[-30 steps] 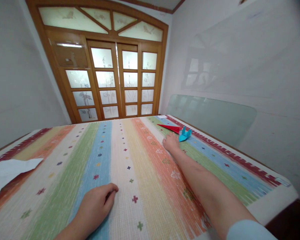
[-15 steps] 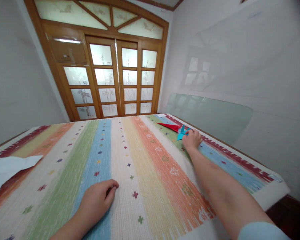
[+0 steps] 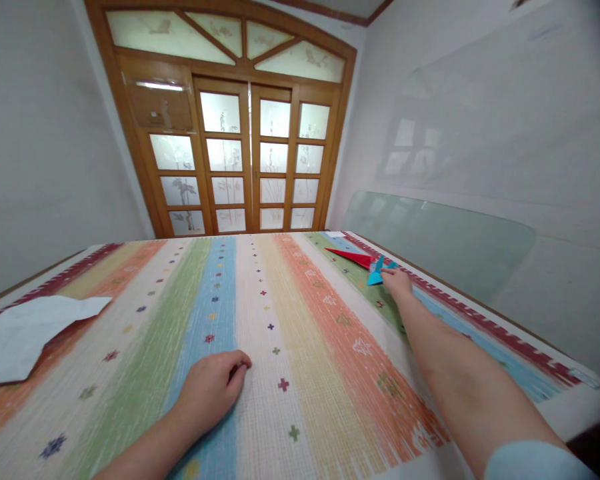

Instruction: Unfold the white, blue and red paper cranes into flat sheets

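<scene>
My right hand [image 3: 398, 285] reaches far out to the right side of the table, its fingertips closed at the edge of a small blue folded paper piece [image 3: 375, 275] with pointed tips. Just left of the blue piece, touching or nearly touching it, lies a long, narrow red pointed paper piece [image 3: 349, 256]. The fingers partly cover the blue paper. My left hand [image 3: 215, 385] rests on the tablecloth near the middle, fingers curled in and thumb against the index finger. Nothing shows in it.
A striped, patterned cloth [image 3: 320, 373] covers the table. A white sheet of paper [image 3: 25, 337] lies at the left. Behind the right edge leans a pale glass panel [image 3: 440, 233] against the wall. Wooden doors with glass panes [image 3: 225, 153] stand beyond the far edge.
The view has turned slightly left, so everything sits further right and more of the white sheet shows. My right hand has drawn back slightly, uncovering more blue paper. The left hand looks unchanged.
</scene>
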{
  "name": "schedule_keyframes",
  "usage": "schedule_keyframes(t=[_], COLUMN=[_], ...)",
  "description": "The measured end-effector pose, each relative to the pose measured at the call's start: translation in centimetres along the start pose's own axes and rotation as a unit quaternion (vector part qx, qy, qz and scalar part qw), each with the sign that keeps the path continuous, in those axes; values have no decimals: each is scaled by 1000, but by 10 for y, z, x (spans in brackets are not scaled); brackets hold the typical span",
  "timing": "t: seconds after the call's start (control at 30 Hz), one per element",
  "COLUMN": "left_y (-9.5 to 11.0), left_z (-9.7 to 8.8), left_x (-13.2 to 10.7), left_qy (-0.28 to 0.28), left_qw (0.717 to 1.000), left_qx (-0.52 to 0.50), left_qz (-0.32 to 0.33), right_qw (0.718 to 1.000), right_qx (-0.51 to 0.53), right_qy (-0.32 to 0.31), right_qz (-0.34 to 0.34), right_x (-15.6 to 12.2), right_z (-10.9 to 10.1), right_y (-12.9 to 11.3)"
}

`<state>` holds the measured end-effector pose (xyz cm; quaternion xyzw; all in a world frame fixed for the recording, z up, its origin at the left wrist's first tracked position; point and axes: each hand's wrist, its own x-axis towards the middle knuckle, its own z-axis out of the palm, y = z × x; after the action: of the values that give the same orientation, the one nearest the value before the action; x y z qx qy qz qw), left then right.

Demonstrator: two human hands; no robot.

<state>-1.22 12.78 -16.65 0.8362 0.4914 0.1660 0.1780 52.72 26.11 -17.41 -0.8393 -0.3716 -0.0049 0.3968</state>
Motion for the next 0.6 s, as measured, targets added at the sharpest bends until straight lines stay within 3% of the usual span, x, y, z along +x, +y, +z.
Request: schedule_keyframes(t=[0.2,0.4,0.47,0.6], left_y=[-1,-4,-6,-9], left_z=[0,1,1,-3], left_x=[0,0,-1,-3], left_qy=[11,37,53,103], left_qw=[1000,998,997,989], left_qx=[2,-36,-58,-102], left_qz=[11,24,26,38], right_qw=[997,981,966,917], right_qx=[51,194,255,333], right_qy=[11,7,-32,-207], right_qz=[49,0,-27,-66], right_x=[-30,-80,-111,-200], right_z=[-7,-33,-38,-33], right_y=[-15,-64,-85,-123])
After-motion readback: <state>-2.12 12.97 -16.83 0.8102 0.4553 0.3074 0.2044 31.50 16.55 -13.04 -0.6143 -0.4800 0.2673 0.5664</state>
